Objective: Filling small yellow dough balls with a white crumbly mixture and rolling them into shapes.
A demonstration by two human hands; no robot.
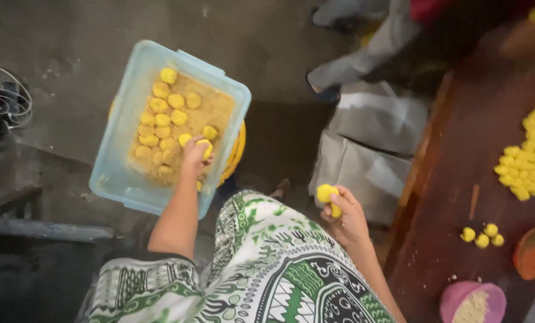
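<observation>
My left hand (194,157) reaches into a light blue plastic tub (119,128) on the floor and holds a yellow dough ball (206,147) over brown crumbs. Several more yellow balls (161,118) lie in the crumbs in rows. My right hand (345,218) hovers beside my knee, closed on another yellow dough ball (326,194). My lap is covered by a green and white patterned cloth (267,269).
A dark wooden table (459,179) stands at the right with many yellow balls (530,149), three loose balls (481,235), a pink bowl of crumbs (472,302) and an orange lid (534,251). Grey sacks (369,149) lie on the floor. Another person's legs (363,54) stand beyond.
</observation>
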